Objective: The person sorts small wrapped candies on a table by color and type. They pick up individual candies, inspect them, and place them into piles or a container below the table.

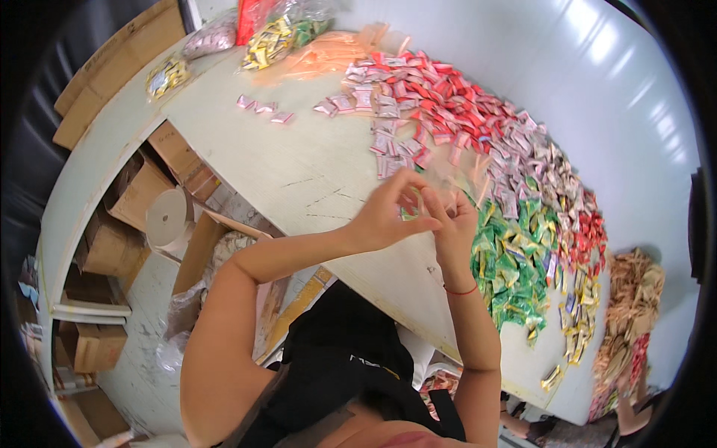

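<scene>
My left hand [386, 215] and my right hand [456, 221] meet above the table, fingertips close together. Between them is a thin clear plastic bag [451, 173], blurred and partly hidden by my fingers. Bits of green and red wrapper show through the gap in my left hand's fingers. A red string circles my right wrist. Just beyond my hands lie pale pink wrapped packets [386, 148], with a heap of red packets [448, 92] behind them. To the right of my right hand spreads a pile of green packets [512, 257].
Peach-coloured plastic bags [327, 53] lie at the far edge, beside a clear bag of yellow packets [268, 45]. Yellow packets [580, 319] lie at the right. Cardboard boxes [137, 187] and a white roll [167, 215] stand below left. Another person's arm [630, 411] shows at lower right.
</scene>
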The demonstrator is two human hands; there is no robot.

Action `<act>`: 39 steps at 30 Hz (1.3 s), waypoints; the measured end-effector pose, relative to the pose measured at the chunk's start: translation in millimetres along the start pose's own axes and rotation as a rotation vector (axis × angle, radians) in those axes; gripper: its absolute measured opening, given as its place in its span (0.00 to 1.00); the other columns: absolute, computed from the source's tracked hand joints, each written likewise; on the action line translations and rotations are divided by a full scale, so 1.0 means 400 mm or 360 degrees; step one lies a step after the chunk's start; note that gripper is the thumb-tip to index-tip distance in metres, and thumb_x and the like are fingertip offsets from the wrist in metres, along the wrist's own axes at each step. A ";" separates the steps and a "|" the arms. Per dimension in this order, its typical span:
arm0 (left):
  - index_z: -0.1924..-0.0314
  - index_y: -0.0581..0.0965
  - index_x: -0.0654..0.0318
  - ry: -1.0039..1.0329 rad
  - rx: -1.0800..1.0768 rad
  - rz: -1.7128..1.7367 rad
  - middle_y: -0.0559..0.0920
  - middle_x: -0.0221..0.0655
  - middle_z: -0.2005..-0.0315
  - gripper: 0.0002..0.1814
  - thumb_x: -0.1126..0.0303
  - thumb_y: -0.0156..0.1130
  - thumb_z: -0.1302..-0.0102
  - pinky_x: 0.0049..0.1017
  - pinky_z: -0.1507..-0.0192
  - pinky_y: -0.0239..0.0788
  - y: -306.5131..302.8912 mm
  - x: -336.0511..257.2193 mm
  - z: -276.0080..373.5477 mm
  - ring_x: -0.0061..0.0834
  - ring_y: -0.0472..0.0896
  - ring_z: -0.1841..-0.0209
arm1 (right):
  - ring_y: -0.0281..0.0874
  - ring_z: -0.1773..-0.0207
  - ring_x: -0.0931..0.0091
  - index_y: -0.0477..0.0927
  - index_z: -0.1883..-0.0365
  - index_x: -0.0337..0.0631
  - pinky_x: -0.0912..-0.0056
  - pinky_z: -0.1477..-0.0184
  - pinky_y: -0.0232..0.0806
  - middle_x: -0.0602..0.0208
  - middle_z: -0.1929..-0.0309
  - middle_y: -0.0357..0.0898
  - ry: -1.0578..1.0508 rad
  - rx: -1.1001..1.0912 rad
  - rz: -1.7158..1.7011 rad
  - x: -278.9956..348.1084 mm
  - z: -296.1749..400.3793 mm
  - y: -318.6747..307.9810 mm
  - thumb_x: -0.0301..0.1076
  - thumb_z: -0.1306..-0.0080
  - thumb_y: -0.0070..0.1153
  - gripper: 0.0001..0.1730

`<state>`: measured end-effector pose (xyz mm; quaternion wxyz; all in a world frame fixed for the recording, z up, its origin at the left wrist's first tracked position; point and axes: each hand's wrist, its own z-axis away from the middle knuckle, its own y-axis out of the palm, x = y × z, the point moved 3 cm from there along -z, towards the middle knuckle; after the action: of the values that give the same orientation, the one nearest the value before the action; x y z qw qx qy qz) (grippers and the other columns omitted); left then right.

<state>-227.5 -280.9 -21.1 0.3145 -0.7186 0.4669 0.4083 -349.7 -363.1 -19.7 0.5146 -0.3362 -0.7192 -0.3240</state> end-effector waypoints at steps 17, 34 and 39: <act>0.63 0.79 0.66 0.0152 -0.1469 0.0010 0.78 0.26 0.73 0.06 0.71 0.66 0.34 0.18 0.71 0.64 -0.475 0.313 -0.205 0.12 0.71 0.73 | 0.81 0.61 0.75 0.80 0.54 0.32 0.72 0.55 0.71 0.65 0.65 0.83 -0.0312 0.0640 0.0554 -0.303 -0.602 0.286 0.43 0.34 0.62 0.21; 0.71 0.66 0.62 0.0009 -0.1327 -0.0040 0.65 0.20 0.77 0.09 0.75 0.48 0.30 0.16 0.72 0.54 -0.481 0.313 -0.201 0.11 0.61 0.72 | 0.80 0.54 0.53 0.81 0.58 0.35 0.51 0.51 0.73 0.47 0.60 0.82 -0.0436 -0.0168 0.2041 -0.452 -0.937 0.050 0.45 0.46 0.62 0.24; 0.65 0.65 0.63 -0.0065 -0.1173 -0.0114 0.65 0.24 0.75 0.04 0.77 0.51 0.34 0.21 0.70 0.58 -0.466 0.315 -0.208 0.16 0.63 0.71 | 0.82 0.58 0.55 0.84 0.62 0.41 0.51 0.53 0.73 0.50 0.67 0.83 -0.0497 -0.0085 0.1913 -0.433 -0.928 0.003 0.50 0.46 0.65 0.22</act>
<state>-1.0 -334.4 -79.9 0.0580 -0.7913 0.2566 0.5519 -112.6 -689.7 -88.6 0.4873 -0.7384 -0.4626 0.0574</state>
